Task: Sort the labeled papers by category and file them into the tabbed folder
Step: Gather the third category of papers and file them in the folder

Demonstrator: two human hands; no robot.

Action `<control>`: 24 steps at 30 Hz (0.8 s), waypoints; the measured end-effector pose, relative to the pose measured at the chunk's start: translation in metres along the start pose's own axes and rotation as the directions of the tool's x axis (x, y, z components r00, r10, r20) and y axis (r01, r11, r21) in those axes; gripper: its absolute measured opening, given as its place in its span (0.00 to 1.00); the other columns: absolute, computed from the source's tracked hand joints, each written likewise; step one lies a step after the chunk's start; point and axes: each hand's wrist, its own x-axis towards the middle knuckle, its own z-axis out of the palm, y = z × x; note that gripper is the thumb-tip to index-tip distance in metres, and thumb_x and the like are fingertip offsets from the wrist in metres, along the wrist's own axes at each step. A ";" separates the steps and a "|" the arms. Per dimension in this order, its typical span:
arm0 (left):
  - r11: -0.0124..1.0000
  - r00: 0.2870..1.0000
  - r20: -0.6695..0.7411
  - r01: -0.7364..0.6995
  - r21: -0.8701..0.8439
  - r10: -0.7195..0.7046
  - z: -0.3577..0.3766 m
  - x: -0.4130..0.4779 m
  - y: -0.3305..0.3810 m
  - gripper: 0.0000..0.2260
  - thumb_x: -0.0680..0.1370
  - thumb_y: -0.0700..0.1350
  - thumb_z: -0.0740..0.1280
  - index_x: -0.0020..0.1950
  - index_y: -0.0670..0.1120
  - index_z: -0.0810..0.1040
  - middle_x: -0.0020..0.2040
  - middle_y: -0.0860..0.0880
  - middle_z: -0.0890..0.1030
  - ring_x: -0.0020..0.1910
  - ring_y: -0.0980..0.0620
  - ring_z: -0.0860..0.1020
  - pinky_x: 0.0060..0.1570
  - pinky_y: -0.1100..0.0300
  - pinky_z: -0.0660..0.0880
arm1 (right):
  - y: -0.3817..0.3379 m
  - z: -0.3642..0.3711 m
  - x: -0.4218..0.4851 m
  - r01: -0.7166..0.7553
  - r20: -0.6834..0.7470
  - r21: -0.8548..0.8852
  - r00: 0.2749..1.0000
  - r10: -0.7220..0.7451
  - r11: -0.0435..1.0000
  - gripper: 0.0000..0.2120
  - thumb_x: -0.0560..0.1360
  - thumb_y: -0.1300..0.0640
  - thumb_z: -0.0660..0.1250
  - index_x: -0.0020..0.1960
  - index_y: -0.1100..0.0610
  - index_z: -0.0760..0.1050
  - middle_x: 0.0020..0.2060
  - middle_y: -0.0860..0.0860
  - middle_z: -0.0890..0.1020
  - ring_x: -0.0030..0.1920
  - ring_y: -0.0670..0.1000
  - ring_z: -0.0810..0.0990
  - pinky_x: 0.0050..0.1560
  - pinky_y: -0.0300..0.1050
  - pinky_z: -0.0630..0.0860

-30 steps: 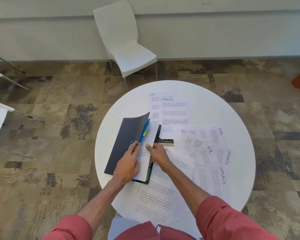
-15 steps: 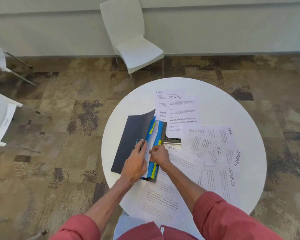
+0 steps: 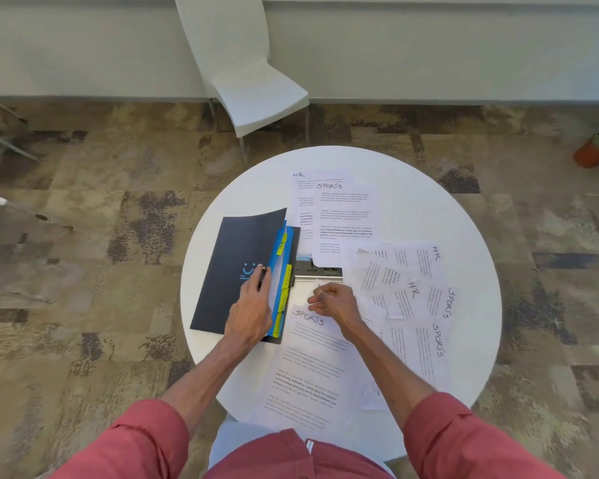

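Note:
A dark folder (image 3: pixel 229 267) lies on the left of the round white table (image 3: pixel 464 236), its cover raised over blue dividers (image 3: pixel 284 261) with yellow tabs. My left hand (image 3: pixel 251 312) rests flat on the cover's inner edge, fingers together. My right hand (image 3: pixel 332 302) is to the right of the folder, fingers curled and pinching the top of a printed sheet marked SPORTS (image 3: pixel 312 361) that lies toward me. Two overlapping sheets marked HR and SPORTS (image 3: pixel 343 216) lie at the far side. Several more HR and SPORTS sheets (image 3: pixel 415 299) spread on the right.
A white chair (image 3: pixel 253 88) stands behind the table against the wall. A terracotta pot (image 3: pixel 595 153) sits on the patterned carpet at far right. Chair legs show at the left edge. A grey object (image 3: pixel 312 271) peeks out beneath the papers beside the folder.
My right hand has left the folder's dividers and moved right onto the top of the near SPORTS sheet. The white page between the dividers is now tucked in. My left hand stays on the cover.

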 end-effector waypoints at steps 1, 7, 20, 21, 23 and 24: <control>1.000 1.000 0.004 0.009 0.004 -0.009 0.002 0.002 -0.001 0.40 0.80 0.42 0.73 0.87 0.48 0.54 0.87 0.48 0.53 0.79 0.41 0.67 0.49 0.47 0.85 | 0.003 -0.011 -0.001 0.005 -0.022 0.012 1.000 -0.004 1.000 0.06 0.82 0.63 0.68 0.52 0.64 0.82 0.42 0.58 0.89 0.44 0.61 0.89 0.43 0.47 0.84; 0.997 0.998 0.032 0.057 0.054 -0.059 0.017 0.009 -0.006 0.39 0.78 0.35 0.69 0.86 0.46 0.55 0.87 0.45 0.52 0.82 0.37 0.59 0.53 0.43 0.85 | 0.027 -0.066 -0.016 -0.011 -0.161 0.043 0.987 0.018 0.999 0.07 0.83 0.60 0.66 0.52 0.61 0.82 0.41 0.55 0.89 0.40 0.57 0.88 0.45 0.52 0.84; 0.972 0.961 0.177 -0.226 0.069 0.211 0.069 -0.029 -0.004 0.36 0.77 0.43 0.71 0.84 0.48 0.65 0.88 0.43 0.51 0.86 0.40 0.54 0.82 0.40 0.61 | 0.089 -0.102 -0.051 0.079 -0.230 -0.597 0.936 -0.265 0.798 0.12 0.81 0.59 0.66 0.62 0.52 0.80 0.56 0.48 0.81 0.53 0.52 0.82 0.52 0.50 0.80; 0.965 0.951 0.201 -0.254 0.064 0.237 0.074 -0.034 -0.006 0.36 0.77 0.45 0.71 0.85 0.49 0.63 0.89 0.44 0.50 0.87 0.41 0.52 0.83 0.41 0.60 | 0.092 -0.100 -0.052 0.098 -0.206 -0.631 0.935 -0.288 0.770 0.14 0.80 0.60 0.66 0.65 0.53 0.79 0.59 0.49 0.80 0.56 0.53 0.81 0.54 0.51 0.79; 0.952 0.930 0.263 -0.291 0.097 0.257 0.083 -0.044 -0.010 0.38 0.79 0.49 0.71 0.86 0.52 0.59 0.89 0.47 0.48 0.87 0.44 0.50 0.84 0.41 0.58 | 0.095 -0.098 -0.052 0.129 -0.147 -0.718 0.932 -0.330 0.684 0.20 0.80 0.59 0.68 0.71 0.56 0.77 0.65 0.52 0.77 0.63 0.54 0.79 0.60 0.54 0.78; 0.946 0.919 0.299 -0.301 0.119 0.255 0.088 -0.049 -0.013 0.39 0.79 0.51 0.71 0.87 0.54 0.56 0.89 0.49 0.46 0.87 0.45 0.48 0.84 0.41 0.57 | 0.096 -0.097 -0.053 0.134 -0.110 -0.762 0.937 -0.331 0.634 0.22 0.80 0.59 0.68 0.74 0.57 0.76 0.67 0.53 0.76 0.65 0.55 0.77 0.63 0.55 0.76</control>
